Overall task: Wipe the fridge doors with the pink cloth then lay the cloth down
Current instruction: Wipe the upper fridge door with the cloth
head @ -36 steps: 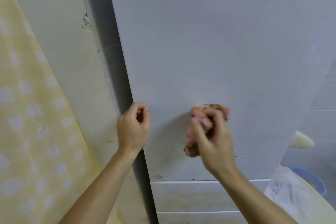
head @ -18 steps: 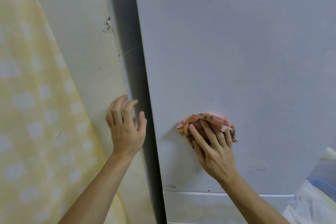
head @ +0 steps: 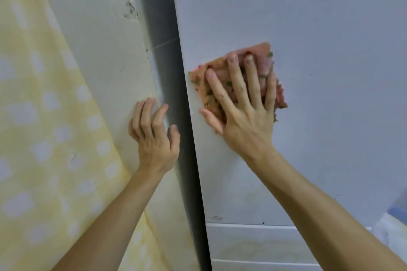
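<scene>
Your one head-worn camera faces forward, close up to the pale fridge door (head: 319,17), which fills the right of the wide-angle frame; the wall (head: 94,46) and yellow curtain (head: 33,121) take the left, your left hand (head: 155,141) and right hand (head: 244,116) entering from the bottom edge.

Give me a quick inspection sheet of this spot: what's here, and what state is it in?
Surface: fridge door, pale and upright; dark specks near its bottom edge.
Job's things: pink cloth, flat against the door near its left edge.
Clutter: nothing seen.
Hands: right hand presses the cloth with straight fingers; left hand loosely bent, holds nothing, by the wall edge.
Cables: nothing seen.
Surroundings: wall, cracked, left of the fridge; yellow checked curtain; lower door below.
</scene>
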